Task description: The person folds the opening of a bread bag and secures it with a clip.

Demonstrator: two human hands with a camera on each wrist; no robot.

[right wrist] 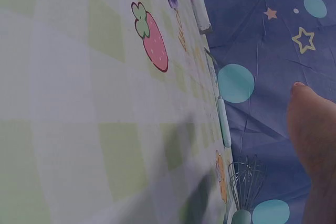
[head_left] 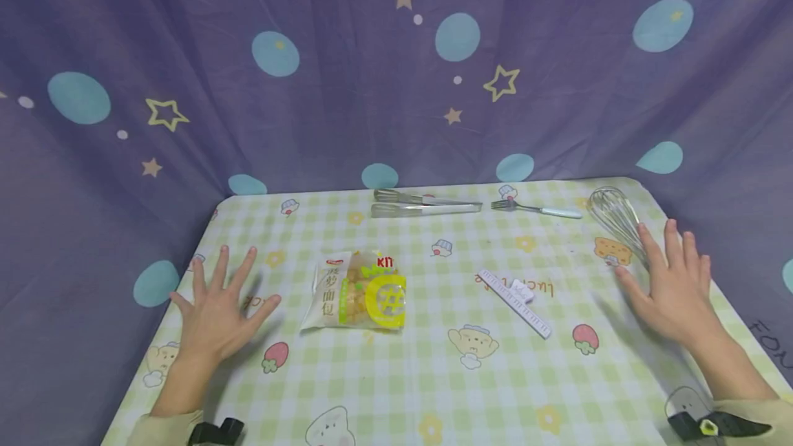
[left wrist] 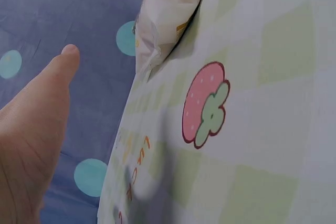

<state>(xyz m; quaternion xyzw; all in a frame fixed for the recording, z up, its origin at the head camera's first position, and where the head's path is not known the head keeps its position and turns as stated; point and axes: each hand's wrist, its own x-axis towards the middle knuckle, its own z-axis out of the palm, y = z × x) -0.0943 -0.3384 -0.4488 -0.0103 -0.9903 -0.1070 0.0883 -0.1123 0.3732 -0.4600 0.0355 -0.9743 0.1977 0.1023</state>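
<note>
My left hand (head_left: 217, 319) hovers over the table's left side, fingers spread, holding nothing. To its right lies a packaged bread (head_left: 356, 294) in a clear, white and yellow wrapper; its end also shows at the top of the left wrist view. Over the right side, my right hand (head_left: 675, 294) is spread and holds nothing. It overlaps the handle end of a wire whisk (head_left: 610, 212) in the head view. A pale lavender bag clip (head_left: 514, 303) rests between the bread and this hand, nearer the hand.
Metal tongs (head_left: 446, 209) lie along the back edge, beside a fork (head_left: 560, 213) with a pale handle. A green checked cloth (head_left: 396, 377) with printed pictures covers the table. Behind and around it hangs a purple curtain (head_left: 347, 115) with stars and blue spots.
</note>
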